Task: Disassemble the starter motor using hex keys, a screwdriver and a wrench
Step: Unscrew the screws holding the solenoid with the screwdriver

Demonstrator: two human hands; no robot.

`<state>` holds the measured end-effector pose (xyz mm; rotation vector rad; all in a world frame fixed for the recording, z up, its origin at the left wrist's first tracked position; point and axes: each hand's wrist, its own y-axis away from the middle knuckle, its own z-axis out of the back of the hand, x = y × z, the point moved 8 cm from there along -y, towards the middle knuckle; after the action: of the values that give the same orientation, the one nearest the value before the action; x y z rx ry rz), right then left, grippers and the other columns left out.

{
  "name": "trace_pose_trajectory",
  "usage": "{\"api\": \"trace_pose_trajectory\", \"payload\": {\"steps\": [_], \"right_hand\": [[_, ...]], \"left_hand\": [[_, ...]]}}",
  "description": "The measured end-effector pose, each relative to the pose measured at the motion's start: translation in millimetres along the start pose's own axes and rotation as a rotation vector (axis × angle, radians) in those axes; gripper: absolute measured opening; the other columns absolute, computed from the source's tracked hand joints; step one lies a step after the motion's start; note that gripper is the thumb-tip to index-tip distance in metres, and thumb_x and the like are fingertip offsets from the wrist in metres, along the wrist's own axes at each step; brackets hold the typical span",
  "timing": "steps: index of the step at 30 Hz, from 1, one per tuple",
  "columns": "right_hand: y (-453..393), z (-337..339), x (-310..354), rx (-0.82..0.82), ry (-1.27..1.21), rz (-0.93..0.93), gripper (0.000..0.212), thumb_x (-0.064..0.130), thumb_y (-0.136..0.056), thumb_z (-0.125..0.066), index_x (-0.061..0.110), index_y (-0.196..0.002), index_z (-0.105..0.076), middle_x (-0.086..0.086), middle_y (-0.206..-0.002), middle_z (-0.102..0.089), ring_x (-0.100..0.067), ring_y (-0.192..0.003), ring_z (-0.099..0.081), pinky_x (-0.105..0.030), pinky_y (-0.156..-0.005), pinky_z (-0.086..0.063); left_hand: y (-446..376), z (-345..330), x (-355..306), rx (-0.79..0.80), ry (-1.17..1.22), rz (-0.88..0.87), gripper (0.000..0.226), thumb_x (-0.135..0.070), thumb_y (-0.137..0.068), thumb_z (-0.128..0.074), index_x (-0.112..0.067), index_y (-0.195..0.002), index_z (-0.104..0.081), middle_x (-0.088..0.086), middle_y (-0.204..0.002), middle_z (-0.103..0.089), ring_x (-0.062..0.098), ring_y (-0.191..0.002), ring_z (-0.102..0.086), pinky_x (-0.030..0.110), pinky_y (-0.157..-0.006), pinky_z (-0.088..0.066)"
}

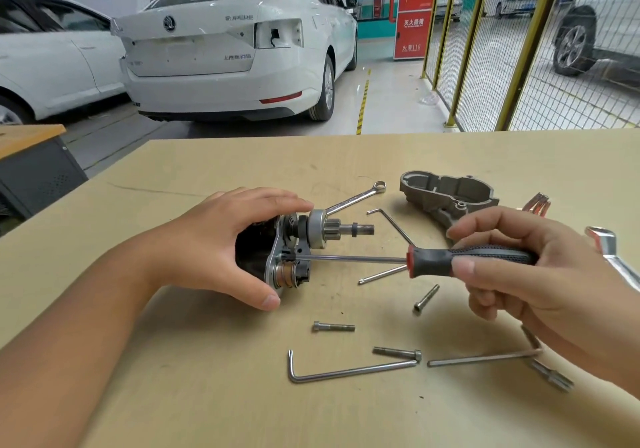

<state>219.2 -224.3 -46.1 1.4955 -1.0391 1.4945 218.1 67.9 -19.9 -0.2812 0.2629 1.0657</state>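
Both hands work low over the tan workbench (207, 395), well apart. On the left, the left hand (225, 239) reaches in palm down and clamps over the black body of the starter motor (277, 253), fingers on top and thumb beneath, while the pinion gear (332, 229) and shaft stick out to the right. Right of it, the screwdriver (450, 260) lies level, its tip at the motor's end plate. Further right, the right hand (530, 267) closes around the black and red handle, thumb along the near side. Loose bolts and a hex key (346, 371) lie in front, and the detached nose housing (450, 194) and combination wrench (356, 198) behind.
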Motion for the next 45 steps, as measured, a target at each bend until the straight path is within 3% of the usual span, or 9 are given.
{"api": "trace_pose_trajectory", "payload": {"steps": [4, 11, 13, 19, 26, 30, 32, 40, 45], "right_hand": [[-1, -1, -3, 0.011, 0.046, -0.082, 0.077, 0.074, -0.046, -0.087, 0.018, -0.098, -0.074, -0.025, -0.077, -0.069, -0.025, -0.042, -0.049, -0.025, -0.039, -0.038], [-2, 5, -5, 0.000, -0.072, -0.044, 0.078, 0.038, -0.031, -0.105, 0.011, -0.098, -0.075, -0.014, -0.082, -0.064, -0.021, -0.053, -0.049, -0.030, -0.049, -0.046], [-2, 3, -6, 0.005, -0.069, -0.061, 0.079, 0.037, -0.030, -0.105, 0.013, -0.099, -0.075, -0.012, -0.084, -0.067, -0.020, -0.056, -0.051, -0.029, -0.051, -0.049], [-1, -1, -7, 0.009, -0.023, -0.124, 0.082, 0.069, -0.040, -0.092, 0.016, -0.100, -0.073, -0.025, -0.076, -0.067, -0.023, -0.041, -0.046, -0.024, -0.039, -0.038], [-3, 1, -6, 0.029, -0.109, -0.065, 0.074, 0.031, -0.039, -0.105, 0.010, -0.102, -0.073, -0.012, -0.079, -0.059, -0.021, -0.054, -0.047, -0.033, -0.052, -0.047], [-2, -3, -15, 0.006, -0.124, -0.208, 0.056, 0.048, -0.063, -0.092, 0.012, -0.103, -0.073, -0.025, -0.080, -0.066, -0.025, -0.046, -0.050, -0.031, -0.042, -0.045], [-2, 0, -17, -0.009, -0.130, -0.230, 0.045, 0.044, -0.070, -0.081, 0.012, -0.101, -0.073, -0.032, -0.080, -0.065, -0.025, -0.042, -0.047, -0.029, -0.041, -0.043], [-6, 6, -12, 0.018, -0.240, -0.109, 0.074, 0.026, -0.036, -0.104, 0.009, -0.101, -0.074, -0.016, -0.082, -0.060, -0.021, -0.059, -0.052, -0.034, -0.057, -0.051], [-4, 0, -14, 0.003, -0.155, -0.193, 0.052, 0.044, -0.063, -0.089, 0.007, -0.094, -0.073, -0.029, -0.078, -0.065, -0.025, -0.045, -0.051, -0.031, -0.042, -0.046]], "left_hand": [[0, 0, -1, 0.001, 0.000, 0.000, 0.104, -0.067, -0.050, -0.085, -0.060, -0.146, -0.042, -0.045, -0.152, -0.033, -0.013, -0.146, -0.028, 0.016, -0.116, -0.022], [1, 1, -2, 0.002, 0.000, -0.007, 0.104, -0.067, -0.050, -0.083, -0.059, -0.146, -0.044, -0.049, -0.150, -0.029, -0.021, -0.143, -0.023, -0.003, -0.107, -0.013], [1, 1, -3, 0.002, 0.002, -0.006, 0.104, -0.067, -0.050, -0.083, -0.058, -0.146, -0.043, -0.049, -0.150, -0.029, -0.022, -0.142, -0.023, -0.004, -0.107, -0.013], [1, 1, -2, -0.001, 0.003, -0.007, 0.105, -0.065, -0.050, -0.084, -0.056, -0.147, -0.045, -0.048, -0.150, -0.031, -0.018, -0.144, -0.025, -0.002, -0.109, -0.014], [0, 1, -2, -0.007, -0.004, -0.014, 0.107, -0.060, -0.051, -0.087, -0.051, -0.149, -0.046, -0.048, -0.150, -0.032, -0.021, -0.141, -0.026, -0.004, -0.105, -0.015], [1, 1, -1, -0.006, 0.004, -0.010, 0.107, -0.065, -0.050, -0.083, -0.053, -0.149, -0.046, -0.048, -0.150, -0.032, -0.019, -0.143, -0.026, -0.004, -0.107, -0.015], [1, 1, -1, -0.005, 0.007, -0.013, 0.106, -0.065, -0.050, -0.083, -0.053, -0.149, -0.046, -0.048, -0.150, -0.032, -0.019, -0.143, -0.026, -0.003, -0.108, -0.015], [0, 1, -2, -0.005, 0.002, -0.018, 0.106, -0.063, -0.050, -0.085, -0.052, -0.148, -0.046, -0.048, -0.150, -0.032, -0.020, -0.142, -0.026, -0.004, -0.106, -0.015], [1, 0, 1, 0.000, 0.003, -0.010, 0.107, -0.068, -0.050, -0.083, -0.054, -0.149, -0.045, -0.046, -0.151, -0.033, -0.016, -0.145, -0.027, 0.001, -0.110, -0.018]]}}
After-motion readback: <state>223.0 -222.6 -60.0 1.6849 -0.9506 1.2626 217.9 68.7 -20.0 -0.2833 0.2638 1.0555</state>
